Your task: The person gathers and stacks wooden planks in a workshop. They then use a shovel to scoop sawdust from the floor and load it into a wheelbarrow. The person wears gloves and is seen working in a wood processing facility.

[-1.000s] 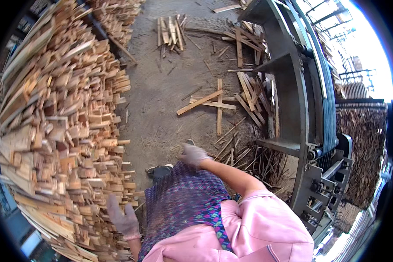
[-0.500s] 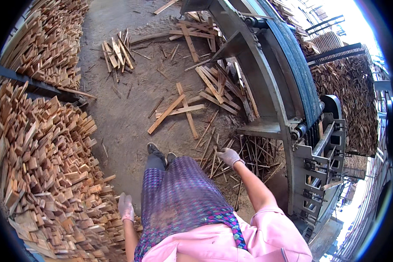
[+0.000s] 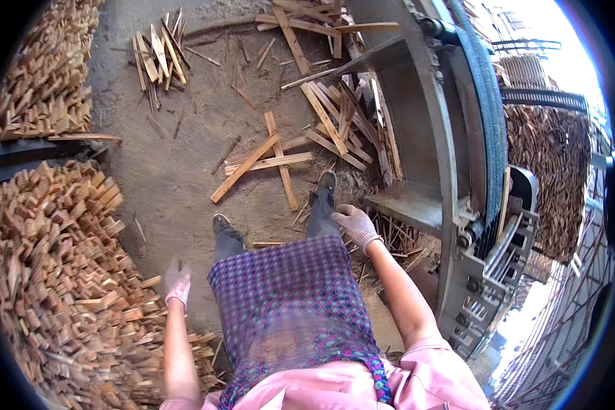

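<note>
My left hand [image 3: 178, 279], in a pale work glove, hangs beside the big stack of cut wood pieces [image 3: 55, 266]. Its fingers look stretched and slightly blurred, and it holds nothing I can see. On the other side, my gloved right hand [image 3: 355, 224] is held out low near the metal machine frame [image 3: 447, 171], fingers loosely apart with nothing visible in them. Several long wooden slats [image 3: 260, 164] lie crossed on the floor just ahead of my feet. Thin sticks [image 3: 398, 236] are heaped beneath the machine, close to the right hand.
A blue belt [image 3: 484, 116] runs along the machine, with a slotted metal end [image 3: 485, 287] below it. Loose slats [image 3: 338, 123] pile against its base; another bundle [image 3: 160, 51] lies farther left. A dark metal beam [image 3: 41, 154] divides the left wood stacks.
I have stepped forward, feet now apart and nearer the crossed slats. My left hand has risen and moved left a little; my right hand has shifted slightly up, away from the sticks.
</note>
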`<action>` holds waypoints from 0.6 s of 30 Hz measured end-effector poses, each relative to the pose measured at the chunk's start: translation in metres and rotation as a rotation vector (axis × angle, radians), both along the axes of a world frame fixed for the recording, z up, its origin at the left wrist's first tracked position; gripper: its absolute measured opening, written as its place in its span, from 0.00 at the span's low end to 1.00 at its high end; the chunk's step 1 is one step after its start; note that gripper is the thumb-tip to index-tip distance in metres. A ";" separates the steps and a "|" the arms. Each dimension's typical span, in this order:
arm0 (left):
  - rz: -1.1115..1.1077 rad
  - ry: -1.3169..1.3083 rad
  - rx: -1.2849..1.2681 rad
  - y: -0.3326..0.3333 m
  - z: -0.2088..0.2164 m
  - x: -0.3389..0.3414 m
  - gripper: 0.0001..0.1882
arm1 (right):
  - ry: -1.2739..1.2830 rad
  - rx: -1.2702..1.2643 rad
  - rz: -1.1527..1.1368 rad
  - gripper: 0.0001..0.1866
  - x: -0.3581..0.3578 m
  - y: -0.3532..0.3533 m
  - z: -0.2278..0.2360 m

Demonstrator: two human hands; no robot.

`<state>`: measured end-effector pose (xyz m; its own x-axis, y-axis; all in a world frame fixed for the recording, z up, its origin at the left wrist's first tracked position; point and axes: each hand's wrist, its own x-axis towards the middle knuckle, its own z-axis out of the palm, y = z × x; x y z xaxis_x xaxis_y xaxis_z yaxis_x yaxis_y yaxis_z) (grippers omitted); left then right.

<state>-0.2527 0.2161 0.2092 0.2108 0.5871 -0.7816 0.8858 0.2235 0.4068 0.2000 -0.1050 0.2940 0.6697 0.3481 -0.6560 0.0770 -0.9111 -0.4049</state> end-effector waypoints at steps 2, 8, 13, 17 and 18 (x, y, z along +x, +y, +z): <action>-0.157 0.087 0.026 -0.003 -0.040 0.031 0.36 | 0.128 -0.033 -0.016 0.26 0.021 0.007 -0.055; -0.478 0.178 0.133 -0.039 -0.217 0.171 0.50 | 0.263 -0.053 0.520 0.30 0.095 0.014 -0.317; -0.798 0.279 0.363 -0.050 -0.400 0.294 0.61 | 0.553 -0.069 -0.377 0.39 0.113 0.019 -0.504; -0.858 0.261 0.657 -0.063 -0.500 0.338 0.56 | 0.466 0.181 -0.216 0.38 0.100 0.041 -0.593; -0.840 0.254 0.709 -0.066 -0.513 0.342 0.54 | 0.394 0.216 -0.064 0.37 0.097 0.046 -0.602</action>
<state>0.0891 0.1501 -0.3042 0.6304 0.6624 -0.4048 0.7217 -0.6921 -0.0087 0.2972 -0.0585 -0.3077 0.4082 0.4708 -0.7822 -0.1748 -0.8006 -0.5731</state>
